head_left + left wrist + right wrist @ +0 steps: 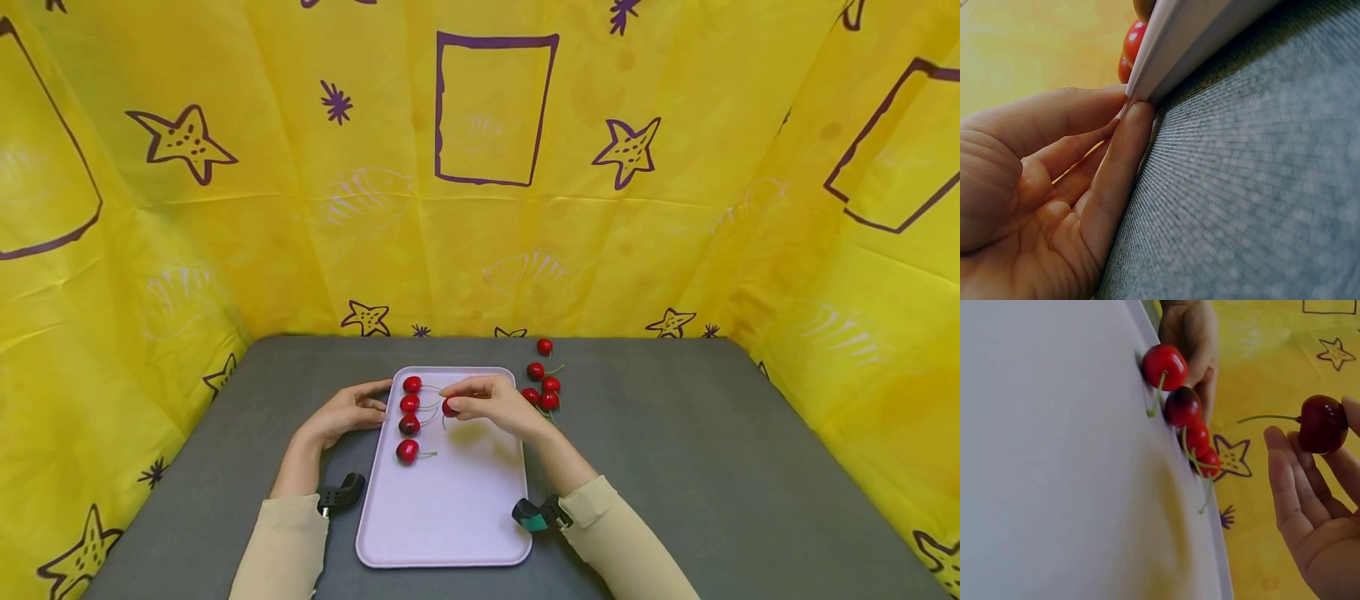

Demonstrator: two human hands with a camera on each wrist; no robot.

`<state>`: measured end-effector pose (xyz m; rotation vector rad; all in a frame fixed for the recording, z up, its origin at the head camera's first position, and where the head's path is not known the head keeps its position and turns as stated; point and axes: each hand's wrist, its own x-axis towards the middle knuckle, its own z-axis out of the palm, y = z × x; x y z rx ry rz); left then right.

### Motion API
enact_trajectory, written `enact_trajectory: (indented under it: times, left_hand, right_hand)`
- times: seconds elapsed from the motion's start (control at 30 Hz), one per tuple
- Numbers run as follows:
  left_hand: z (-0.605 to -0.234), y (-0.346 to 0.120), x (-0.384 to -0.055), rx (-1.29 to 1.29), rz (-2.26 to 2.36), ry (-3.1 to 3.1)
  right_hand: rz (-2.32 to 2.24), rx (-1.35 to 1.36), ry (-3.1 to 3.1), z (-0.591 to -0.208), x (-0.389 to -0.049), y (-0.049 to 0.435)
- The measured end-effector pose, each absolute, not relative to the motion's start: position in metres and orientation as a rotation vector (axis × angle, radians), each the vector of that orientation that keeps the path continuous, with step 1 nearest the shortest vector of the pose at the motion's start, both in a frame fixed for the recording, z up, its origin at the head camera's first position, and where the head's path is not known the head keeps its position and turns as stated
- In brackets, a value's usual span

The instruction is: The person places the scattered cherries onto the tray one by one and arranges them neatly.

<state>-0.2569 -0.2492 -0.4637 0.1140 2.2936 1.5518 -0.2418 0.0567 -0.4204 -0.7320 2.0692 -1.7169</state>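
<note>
My right hand (495, 404) pinches a dark red cherry (1322, 425) between thumb and fingers, above the upper part of a pale lilac tray (450, 517). The cherry's thin green stem (1266, 417) points away from the fingers. Along the tray's left side lies a column of several red cherries (409, 404), their stems toward the middle. My left hand (341, 414) is at the tray's left edge, with fairly straight fingers. In the left wrist view its fingertips touch the tray rim (1147, 62), one finger low beside the grey cloth.
Several loose cherries (550, 385) with stems lie on the grey table (660, 467), just right of the tray's far corner. A yellow patterned cloth (480, 250) encloses the back and sides. Each wrist wears a black device (342, 493).
</note>
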Motion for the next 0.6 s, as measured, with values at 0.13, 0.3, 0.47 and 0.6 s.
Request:
enact_trajectory:
  times: [0.13,0.3,0.47,0.6]
  left_hand:
    - [-0.464,-0.249,-0.257,0.115,1.551,2.289]
    - [-0.465,-0.249,-0.257,0.115,1.555,2.291]
    - [-0.465,-0.25,-0.257,0.123,1.564,2.285]
    - [-0.465,-0.249,-0.257,0.124,1.555,2.29]
  right_hand:
    - [-1.685,-0.718,2.069,-0.424,-0.24,0.05]
    - [-1.696,-0.702,2.036,-0.428,-0.239,0.044]
    - [-1.698,-0.683,2.044,-0.427,-0.236,0.041]
    - [-1.698,-0.691,2.034,-0.428,-0.233,0.04]
